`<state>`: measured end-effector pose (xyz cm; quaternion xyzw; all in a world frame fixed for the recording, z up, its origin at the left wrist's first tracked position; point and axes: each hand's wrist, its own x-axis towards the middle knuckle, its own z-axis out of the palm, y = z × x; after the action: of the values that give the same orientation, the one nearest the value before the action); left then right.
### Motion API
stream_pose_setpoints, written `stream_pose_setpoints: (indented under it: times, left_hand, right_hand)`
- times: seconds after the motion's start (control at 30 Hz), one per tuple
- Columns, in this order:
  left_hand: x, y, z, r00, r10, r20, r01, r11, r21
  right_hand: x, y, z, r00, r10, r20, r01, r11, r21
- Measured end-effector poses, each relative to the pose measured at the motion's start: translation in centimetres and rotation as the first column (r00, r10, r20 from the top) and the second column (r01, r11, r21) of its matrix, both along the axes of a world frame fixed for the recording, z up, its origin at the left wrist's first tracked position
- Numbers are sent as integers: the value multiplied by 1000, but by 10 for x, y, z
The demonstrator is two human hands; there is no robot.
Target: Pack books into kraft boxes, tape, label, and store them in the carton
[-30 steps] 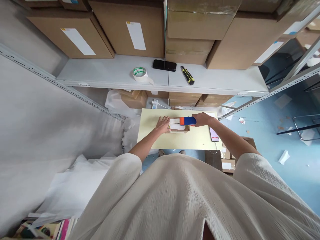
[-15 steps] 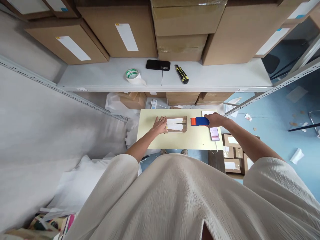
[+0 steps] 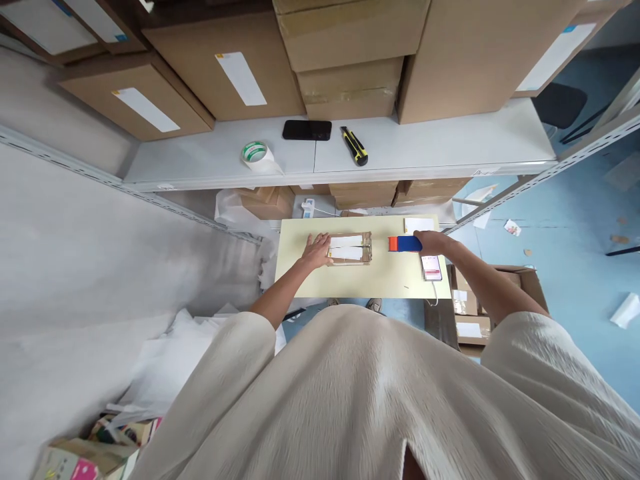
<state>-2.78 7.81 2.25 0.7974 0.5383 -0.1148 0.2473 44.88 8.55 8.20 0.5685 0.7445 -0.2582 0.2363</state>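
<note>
Parcel (image 3: pixel 350 249), flat brown cardboard with white labels, lay on the pale yellow tabletop (image 3: pixel 360 283). Left hand (image 3: pixel 316 251) rested flat and released on its left end. Right hand (image 3: pixel 433 243), grip clenched around a blue and orange tape dispenser (image 3: pixel 404 244), was held just right of the parcel, apart from it. Phone (image 3: pixel 431 267) lay near the right hand.

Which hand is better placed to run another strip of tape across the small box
Probably the right hand: it already holds the tape dispenser beside the box, while the left hand rests against the box's end.
</note>
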Motion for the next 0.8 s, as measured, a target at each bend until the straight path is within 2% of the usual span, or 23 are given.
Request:
stream_pose_setpoints:
  times: [0.27, 0.53, 0.7, 0.8]
  left_hand:
    - [1, 1, 5, 999, -8, -53, 6, 999, -33]
    - [-3, 2, 2, 1000, -10, -23, 9, 1000, -30]
    - [-3, 2, 3, 1000, -21, -23, 20, 999, -31]
    - [-3, 0, 3, 1000, -19, -15, 19, 999, -27]
  right_hand:
    - [-41, 4, -29, 999, 29, 39, -29, 1000, 3]
    - [-91, 5, -36, 998, 24, 59, -26, 999, 35]
    - [-110, -1, -44, 996, -10, 87, 2, 996, 94]
    - [-114, -9, -54, 989, -71, 126, 63, 996, 65]
